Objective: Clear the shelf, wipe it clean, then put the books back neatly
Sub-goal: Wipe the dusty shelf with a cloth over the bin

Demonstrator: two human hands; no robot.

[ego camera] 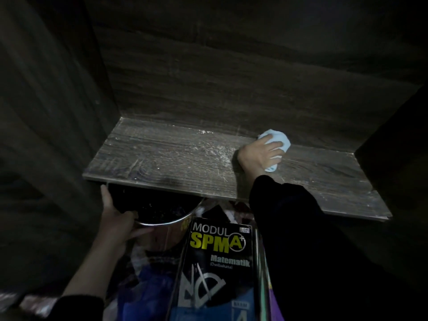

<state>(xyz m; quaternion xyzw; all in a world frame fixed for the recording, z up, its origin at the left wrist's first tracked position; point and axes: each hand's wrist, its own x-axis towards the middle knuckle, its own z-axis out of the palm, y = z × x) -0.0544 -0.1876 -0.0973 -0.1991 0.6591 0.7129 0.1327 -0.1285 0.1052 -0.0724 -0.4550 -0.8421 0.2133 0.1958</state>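
Observation:
The dark wooden shelf (162,156) holds no books, and pale dust is smeared across its middle. My right hand (259,154) presses a crumpled white cloth (279,137) onto the shelf towards its back right. Below the shelf's front edge, my left hand (118,221) grips the rim of a round metal pot (162,212) with a dark inside. A black book titled "Modul SPM A+ Matematik" (215,262) lies below the shelf, on top of other books.
The cabinet's left wall (53,112) and right wall (393,135) close in the shelf, and a back panel (231,77) stands behind it. More books and coloured covers (264,274) are piled beneath, beside my right sleeve. The scene is dim.

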